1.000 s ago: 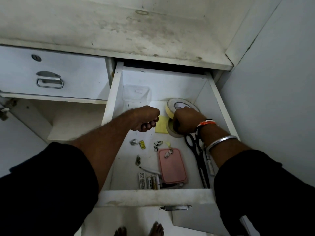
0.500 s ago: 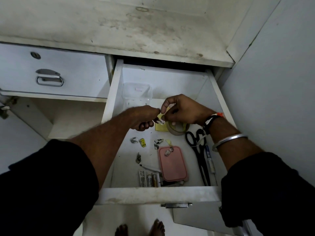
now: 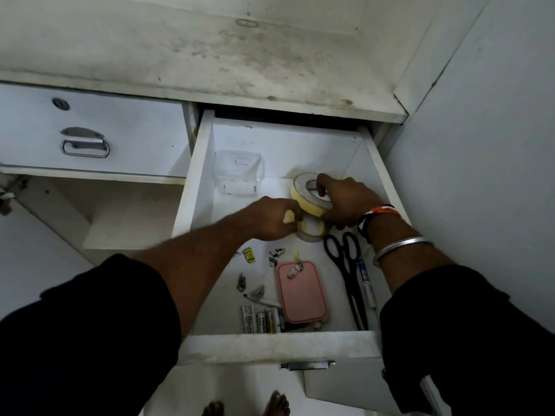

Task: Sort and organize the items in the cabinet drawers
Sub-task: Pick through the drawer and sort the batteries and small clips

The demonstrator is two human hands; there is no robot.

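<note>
**Right hand** (image 3: 345,202): clamped on the wide tape roll (image 3: 309,202), fingers hooked down into its core.

**Left hand** (image 3: 270,219): curled, pinching a pale yellow piece (image 3: 289,217) against the roll's left flank. My two hands sit close together with the roll between them, past the middle of the drawer (image 3: 270,343) toward its far edge.

**Under the wide roll:** a smaller roll (image 3: 312,231), touching it and standing on the drawer floor. My hands cover most of it.

**Right wrist:** an orange-and-black band (image 3: 380,212) and a steel bangle (image 3: 402,246).

**Right edge of the drawer:** black scissors (image 3: 345,265), handles just beside my wrist. A pen (image 3: 366,280) lies between them and the wall.

**Middle of the drawer:** a pink lid (image 3: 301,295) lying flat, with one small clip (image 3: 292,270) on its far end. More clips (image 3: 249,255) are scattered toward the left edge.

**Near edge:** batteries (image 3: 264,322) in a row, left of the pink lid.

**Far left corner:** a clear plastic box (image 3: 238,175).

**Outside the drawer, to the left:** a closed drawer (image 3: 135,136) with a metal handle (image 3: 85,145).

**Change:** half a second ago my right hand was lifted, its fingertips meeting the left hand's above the smaller roll. Now it is down on the wide roll. A second ago a yellow pad lay flat beside the rolls, and that spot is now hidden.

**Wide tape roll:** pale yellow band, whitish upper face, open core, face turned up toward me.
</note>
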